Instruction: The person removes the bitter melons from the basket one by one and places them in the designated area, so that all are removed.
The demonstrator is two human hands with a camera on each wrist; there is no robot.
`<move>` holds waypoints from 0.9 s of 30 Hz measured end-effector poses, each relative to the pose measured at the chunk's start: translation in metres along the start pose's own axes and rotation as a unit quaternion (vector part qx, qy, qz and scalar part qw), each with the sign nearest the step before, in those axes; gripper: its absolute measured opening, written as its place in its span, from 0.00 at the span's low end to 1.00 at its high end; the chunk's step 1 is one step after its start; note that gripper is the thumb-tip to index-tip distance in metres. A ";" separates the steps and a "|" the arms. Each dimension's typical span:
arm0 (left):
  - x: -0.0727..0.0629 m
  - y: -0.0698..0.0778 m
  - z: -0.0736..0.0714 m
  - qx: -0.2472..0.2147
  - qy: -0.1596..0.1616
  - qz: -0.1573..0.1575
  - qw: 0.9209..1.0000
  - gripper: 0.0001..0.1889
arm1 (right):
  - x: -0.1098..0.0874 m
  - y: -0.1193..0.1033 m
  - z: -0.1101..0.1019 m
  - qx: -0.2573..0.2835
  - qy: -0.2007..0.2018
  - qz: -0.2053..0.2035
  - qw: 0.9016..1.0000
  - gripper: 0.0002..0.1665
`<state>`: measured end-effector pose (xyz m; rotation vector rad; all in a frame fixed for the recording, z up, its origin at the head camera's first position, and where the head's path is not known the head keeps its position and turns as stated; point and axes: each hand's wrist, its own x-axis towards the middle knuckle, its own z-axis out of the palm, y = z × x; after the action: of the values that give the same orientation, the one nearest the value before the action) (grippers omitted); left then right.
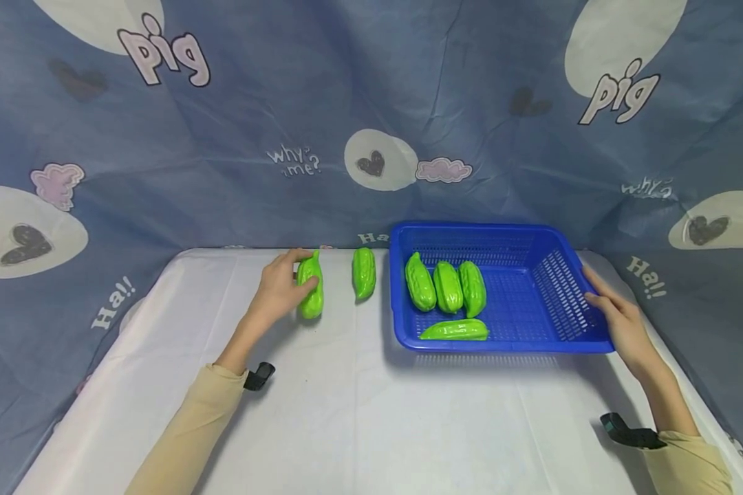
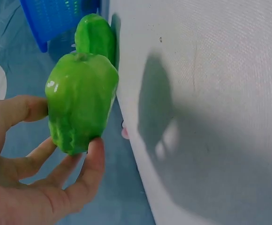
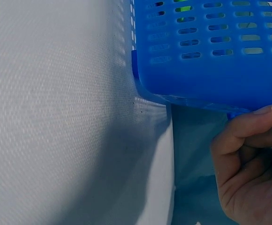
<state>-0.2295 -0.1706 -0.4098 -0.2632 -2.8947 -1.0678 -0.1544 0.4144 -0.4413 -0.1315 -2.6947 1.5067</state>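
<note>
My left hand holds a shiny green bitter melon between thumb and fingers at the table's left. In the left wrist view, that bitter melon is seen end-on, with its shadow apart from it on the cloth. A second bitter melon lies between my left hand and a blue plastic basket. Inside the basket are several more bitter melons, most side by side on the left, one crosswise near the front wall. My right hand grips the basket's right rim, thumb on top.
A white cloth covers the table. Behind and beside it hangs a blue printed fabric with words and hearts. The basket stands near the table's back right, its right half showing bare floor.
</note>
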 end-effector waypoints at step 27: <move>0.035 -0.014 0.038 -0.146 -0.034 -0.117 0.982 0.31 | 0.001 0.002 0.000 -0.008 0.007 -0.007 1.000 0.33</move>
<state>-0.2657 -0.1511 -0.4443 0.0352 -2.8731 -1.5543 -0.1548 0.4156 -0.4424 -0.1239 -2.6905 1.4761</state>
